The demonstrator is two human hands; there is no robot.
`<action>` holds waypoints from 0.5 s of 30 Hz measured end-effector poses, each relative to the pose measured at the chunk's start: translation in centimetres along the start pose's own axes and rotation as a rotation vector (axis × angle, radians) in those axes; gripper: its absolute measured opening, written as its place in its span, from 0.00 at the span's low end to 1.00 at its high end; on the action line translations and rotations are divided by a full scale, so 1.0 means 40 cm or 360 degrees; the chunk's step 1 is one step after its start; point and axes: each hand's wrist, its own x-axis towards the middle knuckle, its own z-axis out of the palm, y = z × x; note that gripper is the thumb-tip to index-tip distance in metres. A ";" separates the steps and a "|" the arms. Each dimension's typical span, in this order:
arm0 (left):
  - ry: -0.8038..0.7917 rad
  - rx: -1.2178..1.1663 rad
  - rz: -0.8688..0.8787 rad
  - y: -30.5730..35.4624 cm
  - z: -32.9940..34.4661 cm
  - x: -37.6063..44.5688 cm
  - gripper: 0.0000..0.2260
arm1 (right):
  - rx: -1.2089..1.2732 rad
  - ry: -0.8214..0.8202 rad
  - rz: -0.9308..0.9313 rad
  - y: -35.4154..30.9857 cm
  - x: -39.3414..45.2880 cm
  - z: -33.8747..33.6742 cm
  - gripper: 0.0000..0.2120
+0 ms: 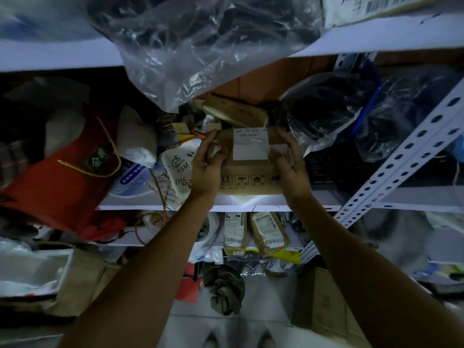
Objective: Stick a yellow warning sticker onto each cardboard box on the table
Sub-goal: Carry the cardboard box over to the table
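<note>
Head view: both arms reach forward to a cluttered white shelf [155, 202]. A cardboard box [251, 172] sits at the shelf's front edge, between the two hands. It bears a white label [251, 146] on its upper face and a row of printed handling symbols on the side facing the camera. Left hand [207, 167] grips the box's left end, fingers curled around the upper corner. Right hand [288, 162] grips the right end, fingers wrapped over the edge just beside the label. No yellow sticker can be made out on the box. A red bag [62, 182] with a yellow cord lies well left of the box. Clear plastic bags [195, 46] of dark items hang over the shelf above. Lighting is dim.
</note>
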 end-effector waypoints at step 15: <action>-0.0222 -0.0180 0.0005 0.188 -0.038 -0.073 0.17 | 0.0031 0.0173 -0.0188 -0.200 -0.142 0.043 0.21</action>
